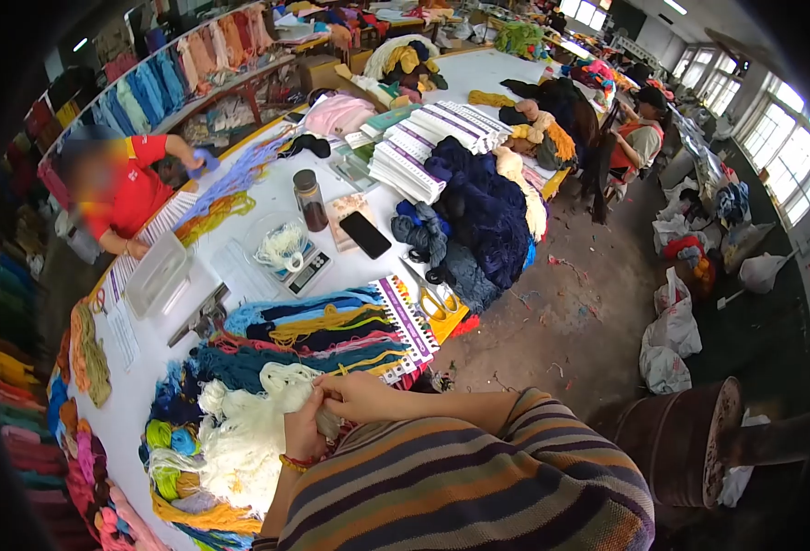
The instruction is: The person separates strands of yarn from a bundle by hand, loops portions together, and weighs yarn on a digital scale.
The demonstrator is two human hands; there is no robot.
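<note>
Close to my body, my left hand, with a beaded bracelet at the wrist, is closed on white yarn. My right hand meets it, its fingers pinched at the same yarn; the exact grip is partly hidden. A large fluffy heap of white yarn lies to the left of my hands. Just beyond them, multicoloured threads lie side by side, their ends at a white and purple punched card. Scissors with yellow handles rest beside the card.
Past the threads are a digital scale with a bowl of white yarn, a phone and a jar. Dark blue yarn is piled at right. A co-worker in red handles blue yarn across the table. A rusty barrel stands at right.
</note>
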